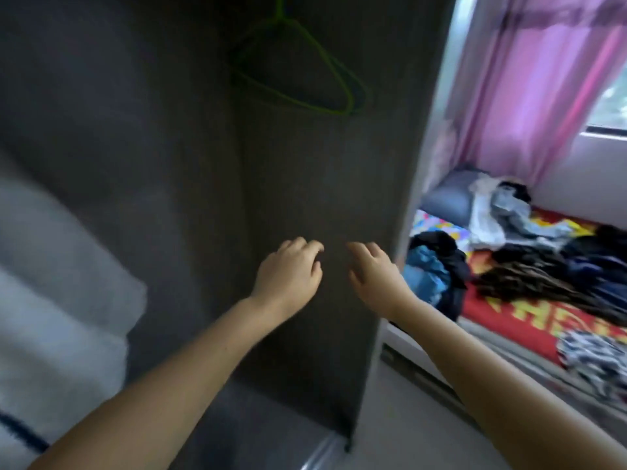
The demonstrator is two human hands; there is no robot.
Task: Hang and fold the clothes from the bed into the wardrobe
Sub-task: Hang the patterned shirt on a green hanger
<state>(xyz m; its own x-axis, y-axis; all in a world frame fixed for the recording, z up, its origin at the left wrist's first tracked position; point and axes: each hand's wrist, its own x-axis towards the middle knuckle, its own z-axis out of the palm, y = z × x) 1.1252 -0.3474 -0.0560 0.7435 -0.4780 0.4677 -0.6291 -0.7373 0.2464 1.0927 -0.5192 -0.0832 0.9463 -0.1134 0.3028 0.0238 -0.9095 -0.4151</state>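
I am reaching left hand (288, 269) and right hand (376, 276) into the dark wardrobe (305, 184), fingers loosely curled, holding nothing. Green wire hangers (298, 67) above them; heaped clothes (529, 262) right, on the red patterned bed (519, 320). Next: probably take a hanger.

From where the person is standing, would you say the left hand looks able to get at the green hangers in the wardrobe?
Probably yes. The left hand is empty, fingers loosely curled, already inside the open wardrobe. The green hangers hang above it with nothing in between, so it should only need to lift.
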